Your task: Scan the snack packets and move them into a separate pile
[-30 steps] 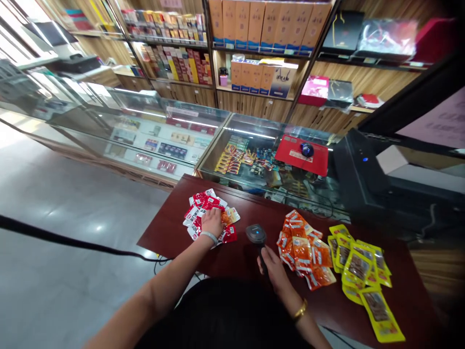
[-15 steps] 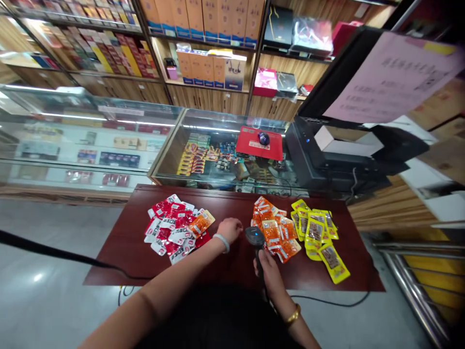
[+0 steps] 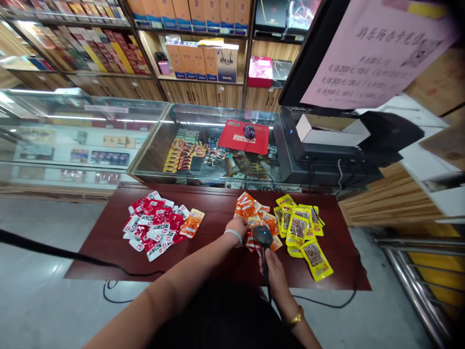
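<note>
My left hand (image 3: 238, 226) reaches onto the pile of orange snack packets (image 3: 254, 213) in the middle of the dark red table (image 3: 218, 261); its fingers curl on a packet there. My right hand (image 3: 273, 274) grips the handle of a black barcode scanner (image 3: 263, 236), whose head points at the orange pile. A heap of red and white packets (image 3: 154, 225) lies to the left, with one orange packet (image 3: 192, 222) on its right edge. Yellow packets (image 3: 301, 230) lie to the right.
A glass display counter (image 3: 203, 145) stands behind the table, with a red mouse pad and mouse (image 3: 249, 135) on top. A black register and monitor (image 3: 327, 155) with a pink notice (image 3: 370, 53) stand at the right. Shelves of boxes (image 3: 196, 53) line the back wall. A cable (image 3: 319, 303) trails off the table.
My left hand has moved from the red pile rightward to the orange pile, leaving one orange packet by the red heap. The view has swung right. My right hand keeps holding the scanner.
</note>
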The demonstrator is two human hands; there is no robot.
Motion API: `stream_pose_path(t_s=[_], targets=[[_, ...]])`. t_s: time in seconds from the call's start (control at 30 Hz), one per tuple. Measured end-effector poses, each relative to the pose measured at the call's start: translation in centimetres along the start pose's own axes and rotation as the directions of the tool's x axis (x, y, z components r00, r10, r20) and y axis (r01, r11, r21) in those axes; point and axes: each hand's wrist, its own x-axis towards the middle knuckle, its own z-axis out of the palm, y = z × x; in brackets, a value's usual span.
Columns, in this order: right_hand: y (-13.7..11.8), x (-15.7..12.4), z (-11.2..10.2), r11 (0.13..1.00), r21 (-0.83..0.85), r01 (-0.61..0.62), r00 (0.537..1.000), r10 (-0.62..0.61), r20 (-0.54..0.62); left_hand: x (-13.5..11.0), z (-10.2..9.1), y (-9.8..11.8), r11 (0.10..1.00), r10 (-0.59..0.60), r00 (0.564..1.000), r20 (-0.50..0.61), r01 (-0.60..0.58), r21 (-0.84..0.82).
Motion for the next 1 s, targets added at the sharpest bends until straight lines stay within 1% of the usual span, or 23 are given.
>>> stream_pose_path(t_s=[0.07, 0.17, 0.27, 0.33, 0.43, 0.5, 0.57, 0.63, 0.7, 0.8, 0.93, 1.0], targets=[[-0.2, 0.2, -0.3, 1.0, -0.01, -0.002, 1.0, 0.002, 0.022, -0.5, 0.1, 0.4, 0.998, 0.03, 0.998, -0.049, -0.027, 0.055], [-0.6, 0.3, -0.4, 1.0, -0.028, -0.006, 0.999, 0.007, 0.043, -1.5, 0.6, 1.0, 0.975, 0.106, 0.986, -0.13, -0.076, 0.211], [-0.9, 0.3, -0.2, 0.999, -0.047, -0.002, 0.998, 0.005, 0.063, -2.3, 1.2, 1.6, 0.935, 0.188, 0.969, -0.158, -0.127, 0.33], [-0.9, 0.3, -0.1, 0.999, -0.046, -0.007, 0.998, 0.01, 0.068, -2.5, 1.5, 1.9, 0.925, 0.232, 0.96, -0.155, -0.168, 0.341], [-0.8, 0.3, 0.2, 0.999, -0.038, -0.008, 0.998, 0.01, 0.059, -2.7, 1.6, 1.5, 0.943, 0.232, 0.962, -0.143, -0.186, 0.274], [-0.6, 0.4, 0.4, 0.999, -0.045, 0.001, 0.998, 0.001, 0.056, -2.8, 1.2, 0.7, 0.968, 0.187, 0.972, -0.14, -0.159, 0.192], [-0.4, 0.4, 0.7, 0.998, -0.061, 0.015, 0.998, -0.011, 0.061, -2.9, 0.5, -0.6, 0.99, 0.119, 0.983, -0.141, -0.107, 0.087], [-0.1, 0.5, 1.2, 0.997, -0.071, 0.029, 0.997, -0.024, 0.078, -3.2, -0.6, -2.2, 0.998, 0.051, 0.987, -0.154, -0.054, -0.014], [0.0, 0.5, 2.1, 0.997, -0.072, 0.039, 0.993, -0.031, 0.112, -3.6, -1.9, -3.8, 0.997, 0.012, 0.984, -0.177, -0.026, -0.076], [0.1, 0.2, 3.9, 0.997, -0.071, 0.042, 0.983, -0.029, 0.182, -4.4, -3.4, -6.1, 0.995, -0.004, 0.975, -0.222, -0.018, -0.097], [-0.2, -0.5, 7.1, 0.994, -0.099, 0.056, 0.957, -0.025, 0.287, -5.3, -4.3, -8.8, 0.996, 0.011, 0.967, -0.253, -0.031, -0.079], [-0.3, -0.9, 8.7, 0.992, -0.113, 0.048, 0.945, -0.009, 0.328, -5.5, -4.8, -10.2, 0.996, -0.012, 0.965, -0.261, -0.011, -0.086]])
